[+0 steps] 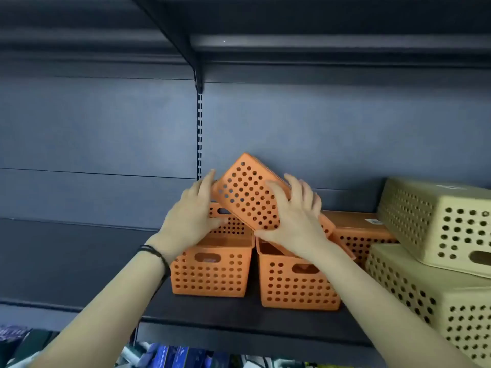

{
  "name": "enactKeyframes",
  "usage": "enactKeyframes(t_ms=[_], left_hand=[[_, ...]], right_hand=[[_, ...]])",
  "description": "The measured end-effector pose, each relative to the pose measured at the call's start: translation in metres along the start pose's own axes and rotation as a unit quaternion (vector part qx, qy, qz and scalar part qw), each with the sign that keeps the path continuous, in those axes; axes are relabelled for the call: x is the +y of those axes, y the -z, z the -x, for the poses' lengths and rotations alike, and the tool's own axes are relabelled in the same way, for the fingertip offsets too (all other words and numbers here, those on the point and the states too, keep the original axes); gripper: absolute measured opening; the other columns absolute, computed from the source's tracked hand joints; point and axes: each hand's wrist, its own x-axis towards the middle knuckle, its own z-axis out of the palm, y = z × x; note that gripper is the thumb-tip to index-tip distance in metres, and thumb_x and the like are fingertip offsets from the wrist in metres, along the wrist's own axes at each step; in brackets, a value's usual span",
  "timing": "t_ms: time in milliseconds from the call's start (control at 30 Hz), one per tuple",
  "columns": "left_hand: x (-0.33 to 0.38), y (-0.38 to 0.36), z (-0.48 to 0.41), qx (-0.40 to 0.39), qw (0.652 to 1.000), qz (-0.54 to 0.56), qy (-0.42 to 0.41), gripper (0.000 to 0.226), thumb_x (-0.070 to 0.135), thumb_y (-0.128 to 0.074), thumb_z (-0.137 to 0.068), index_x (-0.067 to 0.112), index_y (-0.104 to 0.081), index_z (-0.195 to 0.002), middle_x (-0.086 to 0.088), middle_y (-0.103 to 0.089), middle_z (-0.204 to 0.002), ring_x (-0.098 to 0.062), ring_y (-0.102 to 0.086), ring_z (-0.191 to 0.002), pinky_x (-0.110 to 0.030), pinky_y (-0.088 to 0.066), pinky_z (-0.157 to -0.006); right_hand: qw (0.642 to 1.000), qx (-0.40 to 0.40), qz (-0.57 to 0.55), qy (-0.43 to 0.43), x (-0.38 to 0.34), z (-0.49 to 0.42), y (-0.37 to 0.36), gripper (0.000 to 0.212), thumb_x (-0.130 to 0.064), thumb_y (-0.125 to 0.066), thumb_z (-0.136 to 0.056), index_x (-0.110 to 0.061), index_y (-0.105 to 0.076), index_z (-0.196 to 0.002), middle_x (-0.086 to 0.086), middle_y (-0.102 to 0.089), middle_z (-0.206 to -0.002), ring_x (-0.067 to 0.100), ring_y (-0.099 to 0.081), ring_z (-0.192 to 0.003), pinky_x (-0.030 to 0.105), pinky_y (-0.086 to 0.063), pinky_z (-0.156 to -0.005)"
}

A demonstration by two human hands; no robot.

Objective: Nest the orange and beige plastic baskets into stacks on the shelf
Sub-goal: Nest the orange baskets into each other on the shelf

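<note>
Shelf (pixel 218 312): dark metal board with a grey-blue back panel behind it; all the baskets stand on it.
Beige baskets: two large perforated ones at the right, both upside down. The lower beige basket (pixel 435 309) sits on the shelf; the upper beige basket (pixel 438 221) rests on it, tilted, with a white label on its upturned base.
Upright orange baskets: the left orange basket (pixel 212 269) and the right orange basket (pixel 297 282) stand side by side near the shelf's front, openings up, handle slots facing the camera. A further orange basket wall shows behind the left one.
Inverted orange basket (pixel 358 235): behind the right one, base up, bearing a small label.
Held orange basket (pixel 247 195): lifted above the gap between the two upright ones, tilted; its long axis runs from lower right to upper left, and a perforated side faces the camera.
Right hand (pixel 295 221): fingers spread over the held basket's lower right side, thumb beneath its corner.
Left hand (pixel 191 216): fingers extended, pressed flat against the held basket's left end.
Wristband (pixel 159 258): dark cords on the left wrist.
</note>
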Motion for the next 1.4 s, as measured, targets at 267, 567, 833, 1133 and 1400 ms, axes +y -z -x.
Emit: enactKeyframes(t_ms=[267,567,833,1133,1400], left_hand=[[-0.017,-0.018,-0.029,0.022,0.999,0.031,-0.037,0.081,0.040,-0.075,-0.076,0.019,-0.037,-0.143,-0.005,-0.056,-0.128,-0.025,-0.050,-0.120,-0.044,-0.048,-0.091],[-0.002,0.000,-0.062,0.143,0.972,0.166,-0.085,0.058,0.036,-0.070,-0.083,0.020,-0.051,-0.135,0.003,-0.063,-0.126,-0.014,-0.055,-0.118,-0.039,-0.048,-0.094],[-0.005,-0.001,-0.072,0.097,0.949,0.301,0.019,0.056,0.028,-0.059,-0.093,0.014,-0.040,-0.144,0.002,-0.050,-0.140,-0.013,-0.053,-0.121,-0.004,-0.037,-0.083],[-0.027,-0.017,-0.063,0.045,0.942,0.293,0.155,0.052,0.023,-0.055,-0.096,0.015,-0.036,-0.144,0.000,-0.059,-0.117,-0.005,-0.058,-0.074,-0.010,-0.046,-0.062],[-0.044,0.011,-0.058,0.035,0.924,0.345,0.162,0.019,0.007,-0.047,-0.097,0.015,-0.062,-0.089,-0.018,-0.068,-0.095,-0.027,-0.068,-0.073,-0.031,-0.061,-0.061]], right_hand=[[0.998,-0.058,0.015,-0.011,0.016,-0.016,-0.016,0.115,-0.068,-0.073,-0.061,-0.047,0.003,-0.145,0.001,0.010,-0.159,0.035,-0.002,-0.147,0.062,-0.012,-0.115],[0.996,0.054,-0.044,-0.053,0.015,-0.033,-0.015,0.113,-0.053,-0.081,-0.055,-0.044,-0.013,-0.144,0.007,-0.012,-0.153,0.036,-0.022,-0.139,0.056,-0.023,-0.111],[0.929,0.213,-0.282,-0.108,0.006,-0.070,0.029,0.104,-0.045,-0.074,-0.055,-0.050,-0.017,-0.143,0.003,-0.017,-0.153,0.028,-0.026,-0.137,0.052,-0.025,-0.113],[0.733,0.125,-0.641,-0.191,0.010,-0.093,0.025,0.080,-0.027,-0.069,-0.082,-0.042,-0.023,-0.146,-0.007,-0.057,-0.127,0.010,-0.065,-0.096,0.027,-0.053,-0.063],[0.695,0.012,-0.663,-0.278,0.010,-0.096,0.014,0.058,-0.056,-0.066,-0.082,-0.031,-0.052,-0.133,-0.004,-0.066,-0.114,0.024,-0.063,-0.108,0.050,-0.052,-0.088]])
